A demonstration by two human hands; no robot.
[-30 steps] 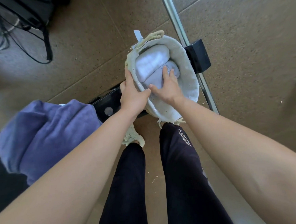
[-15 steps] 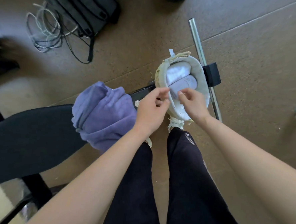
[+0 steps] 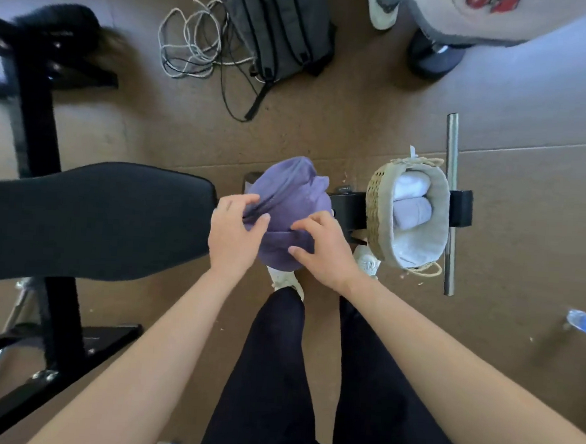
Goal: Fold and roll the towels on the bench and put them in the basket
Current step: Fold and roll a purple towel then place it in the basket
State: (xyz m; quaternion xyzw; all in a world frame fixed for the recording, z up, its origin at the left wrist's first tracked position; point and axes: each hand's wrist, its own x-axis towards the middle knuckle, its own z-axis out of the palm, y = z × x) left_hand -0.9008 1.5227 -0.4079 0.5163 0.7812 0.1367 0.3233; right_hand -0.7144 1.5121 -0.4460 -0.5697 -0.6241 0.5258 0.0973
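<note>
The crumpled purple terry towel (image 3: 286,194), just beside the lined wicker basket (image 3: 375,206), is pinched in the curled grip of the left hand (image 3: 236,233) and the right hand (image 3: 322,249). It is best spread flat on the black padded surface (image 3: 96,216) before folding.

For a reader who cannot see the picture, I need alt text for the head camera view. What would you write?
The left hand and right hand grip a bunched purple towel at the end of a black padded bench, seen from above. To the right, a lined wicker basket holds two pale rolled towels.
</note>
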